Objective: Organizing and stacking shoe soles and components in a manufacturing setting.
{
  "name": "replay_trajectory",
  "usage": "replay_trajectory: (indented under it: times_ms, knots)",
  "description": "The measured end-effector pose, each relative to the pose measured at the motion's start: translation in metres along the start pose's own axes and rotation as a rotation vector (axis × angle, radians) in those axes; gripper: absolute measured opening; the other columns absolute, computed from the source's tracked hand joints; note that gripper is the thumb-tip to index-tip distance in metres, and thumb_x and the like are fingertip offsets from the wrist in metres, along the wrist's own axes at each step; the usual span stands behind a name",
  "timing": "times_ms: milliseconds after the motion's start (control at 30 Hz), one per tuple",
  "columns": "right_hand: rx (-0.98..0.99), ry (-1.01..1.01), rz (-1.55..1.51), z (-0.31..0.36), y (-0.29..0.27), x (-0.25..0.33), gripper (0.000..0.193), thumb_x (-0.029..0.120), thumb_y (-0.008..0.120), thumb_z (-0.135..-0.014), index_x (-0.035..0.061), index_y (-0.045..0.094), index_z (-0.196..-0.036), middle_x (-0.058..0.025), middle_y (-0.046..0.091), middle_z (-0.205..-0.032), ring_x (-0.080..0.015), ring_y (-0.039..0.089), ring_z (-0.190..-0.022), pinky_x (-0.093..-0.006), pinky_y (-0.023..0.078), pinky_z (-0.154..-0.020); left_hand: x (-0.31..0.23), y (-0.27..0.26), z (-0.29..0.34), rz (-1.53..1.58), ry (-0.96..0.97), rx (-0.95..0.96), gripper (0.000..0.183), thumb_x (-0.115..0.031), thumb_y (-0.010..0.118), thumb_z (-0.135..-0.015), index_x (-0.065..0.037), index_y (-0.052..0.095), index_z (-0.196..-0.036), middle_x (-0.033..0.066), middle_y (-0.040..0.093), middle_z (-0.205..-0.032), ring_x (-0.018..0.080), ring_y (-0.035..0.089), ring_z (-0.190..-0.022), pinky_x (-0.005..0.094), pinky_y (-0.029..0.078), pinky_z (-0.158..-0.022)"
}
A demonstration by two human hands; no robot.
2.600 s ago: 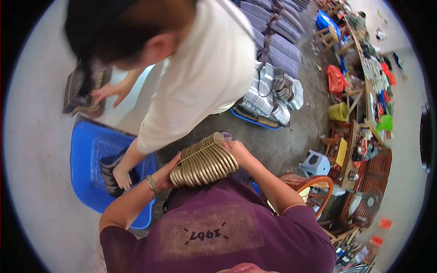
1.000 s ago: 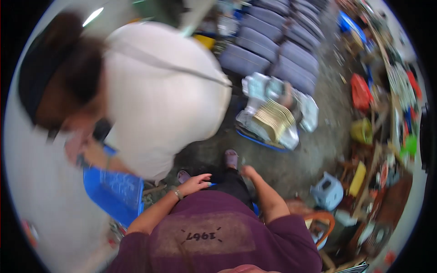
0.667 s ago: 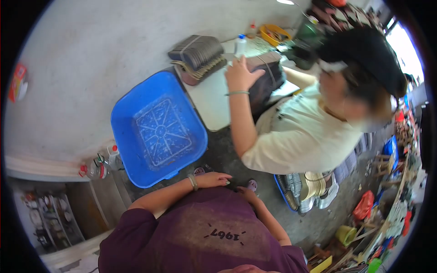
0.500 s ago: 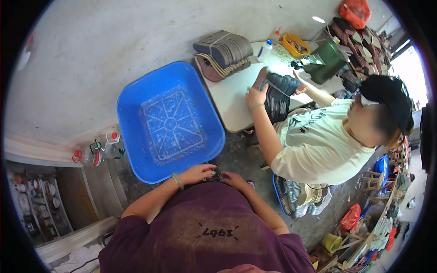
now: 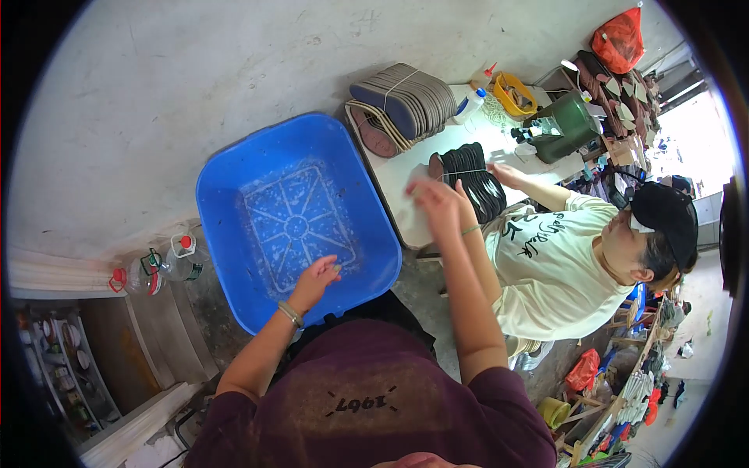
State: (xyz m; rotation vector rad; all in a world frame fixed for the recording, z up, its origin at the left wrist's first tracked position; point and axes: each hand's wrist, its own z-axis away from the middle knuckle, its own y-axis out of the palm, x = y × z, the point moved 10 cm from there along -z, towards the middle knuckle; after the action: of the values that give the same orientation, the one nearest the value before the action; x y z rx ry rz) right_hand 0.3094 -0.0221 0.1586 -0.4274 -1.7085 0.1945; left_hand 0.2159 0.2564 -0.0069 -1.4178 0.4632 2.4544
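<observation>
My left hand (image 5: 315,282) is over the near rim of a big blue plastic tub (image 5: 370,171), fingers loosely apart and nothing in them. Reaching forward, my right hand (image 5: 434,204) hovers blurred beside the near part of the white table (image 5: 406,199), its fingers stretched out; no held thing shows. Just to its right lies a banded bundle of dark shoe soles (image 5: 473,175). A co-worker's hand (image 5: 509,176) is at the far right end of that bundle; their other arm is partly behind mine.
Further left on the table sits a strapped stack of grey soles (image 5: 417,97). Beyond are a white bottle (image 5: 470,104), a yellow basket (image 5: 513,95) and a green container (image 5: 566,125). Plastic jugs (image 5: 183,257) stand left of the tub. The co-worker (image 5: 562,273) sits to my right.
My hands have come apart from in front of my belly: the left rose over the tub's rim, the right reached toward the table. The co-worker has lowered the dark bundle onto the table.
</observation>
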Motion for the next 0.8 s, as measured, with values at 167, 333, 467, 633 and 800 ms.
replay_trajectory:
  times_ms: [167,333,467,633,800]
  knots:
    - [-0.518,0.135,-0.330,-0.131,-0.104,-0.090,0.035,0.021,0.058,-0.095,0.0005,0.058,-0.123,-0.0070,0.066,-0.107,-0.0142,0.063,-0.095,-0.0256,0.048,-0.080,-0.097,0.024,-0.085,0.015,0.172,-0.160,0.066,-0.029,0.067,-0.089,0.000,0.037,-0.141,0.0161,0.053,-0.128,0.0221,0.056,-0.110,0.0318,0.045,-0.093]
    - [-0.521,0.071,0.115,-0.231,-0.116,-0.105,0.045,0.028,0.057,-0.090,-0.0020,0.056,-0.124,-0.0199,0.064,-0.116,-0.0308,0.059,-0.112,-0.0372,0.044,-0.096,-0.219,0.040,-0.174,-0.183,0.418,-0.467,0.108,-0.047,0.075,-0.077,0.007,0.013,-0.147,0.0327,0.023,-0.147,0.0400,0.025,-0.138,0.0450,0.023,-0.113]
    - [-0.413,0.198,0.230,-0.282,-0.125,-0.132,0.047,0.034,0.055,-0.090,-0.0004,0.060,-0.121,-0.0216,0.062,-0.118,-0.0343,0.059,-0.111,-0.0378,0.044,-0.094,-0.294,0.072,-0.233,-0.214,0.426,-0.582,0.123,-0.053,0.078,-0.069,0.004,0.004,-0.149,0.0346,0.007,-0.151,0.0432,0.009,-0.143,0.0468,0.015,-0.116]
    - [-0.152,0.345,-0.037,-0.290,-0.096,-0.165,0.048,0.037,0.054,-0.093,-0.0030,0.062,-0.119,-0.0179,0.066,-0.112,-0.0280,0.062,-0.103,-0.0344,0.045,-0.090,-0.285,0.072,-0.283,-0.445,0.101,-0.661,0.133,-0.054,0.080,-0.065,-0.003,-0.009,-0.150,0.0341,-0.006,-0.152,0.0437,0.007,-0.144,0.0478,0.017,-0.115]
    - [-0.092,0.437,-0.178,-0.279,-0.085,-0.142,0.049,0.038,0.054,-0.093,-0.0034,0.063,-0.118,-0.0145,0.068,-0.105,-0.0214,0.062,-0.096,-0.0311,0.045,-0.087,-0.269,0.068,-0.296,-0.106,0.169,-0.558,0.134,-0.045,0.080,-0.068,-0.007,-0.020,-0.148,0.0313,-0.009,-0.153,0.0402,0.012,-0.144,0.0462,0.020,-0.115]
